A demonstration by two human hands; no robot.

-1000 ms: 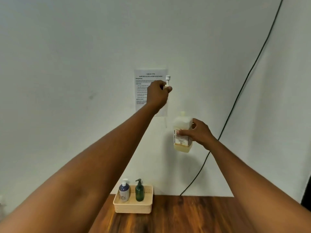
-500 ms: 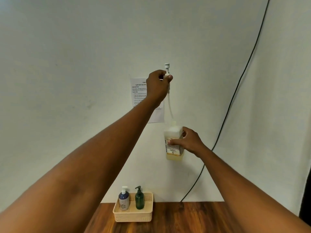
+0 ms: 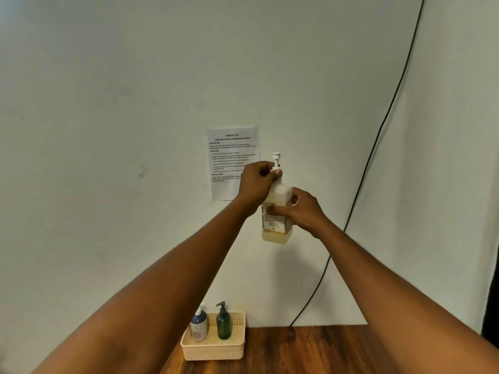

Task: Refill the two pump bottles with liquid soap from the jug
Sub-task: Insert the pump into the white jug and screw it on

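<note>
**Pump head seated at the jug's neck, both bottles parked in the basket**

Held up in front of the wall, well above the table (image 3: 337, 349): the jug (image 3: 276, 211), translucent, a shallow layer of yellowish soap in its base; gripped around the middle by the right hand (image 3: 302, 209), fingers wrapped across the label; pinched at the neck by the left hand (image 3: 259, 182), fingers curled round the collar of the white pump head (image 3: 276, 159).

Judged by the layout, near one end of the task, though which end cannot be told; blue pump bottle (image 3: 199, 326) and green pump bottle (image 3: 223, 325) upright side by side in the cream basket (image 3: 213, 349), pumps on; fill levels unreadable through the dark walls; jug not yet set down.

Long axis of the jug close to vertical, leaning slightly; base down, neck and pump pointing up.
</note>
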